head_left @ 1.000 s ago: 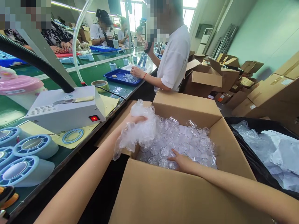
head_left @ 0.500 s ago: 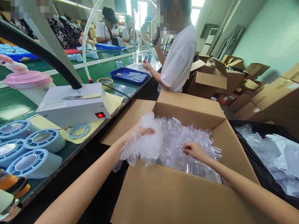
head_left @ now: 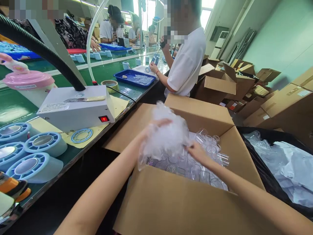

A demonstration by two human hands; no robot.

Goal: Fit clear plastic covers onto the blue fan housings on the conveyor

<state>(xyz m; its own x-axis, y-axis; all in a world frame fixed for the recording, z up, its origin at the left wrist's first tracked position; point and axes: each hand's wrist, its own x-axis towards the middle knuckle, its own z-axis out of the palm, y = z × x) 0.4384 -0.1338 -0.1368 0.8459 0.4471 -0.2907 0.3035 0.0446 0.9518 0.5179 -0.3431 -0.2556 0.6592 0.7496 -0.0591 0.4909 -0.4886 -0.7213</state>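
A bundle of crumpled clear plastic bags (head_left: 168, 137) is bunched in my left hand (head_left: 156, 125), its fingers wrapped round it above the left side of an open cardboard box (head_left: 181, 199). My right hand (head_left: 195, 151) is closed in a pinch at the right edge of the same plastic, blurred by motion. Below both hands, many clear plastic cups (head_left: 210, 147) lie jumbled in the box. Part of the cups is hidden behind the bundle.
Left of the box runs a green workbench (head_left: 73, 156) with a white switch box (head_left: 78, 111) and light-blue round parts (head_left: 34, 166). A black-lined bin (head_left: 288, 163) of plastic stands at right. Ahead, a person in a white shirt (head_left: 187, 62) stands beside a blue tray (head_left: 134, 78).
My left hand has lifted the plastic up and to the right, off the box's near-left edge. My right hand has come slightly up and left to meet it.
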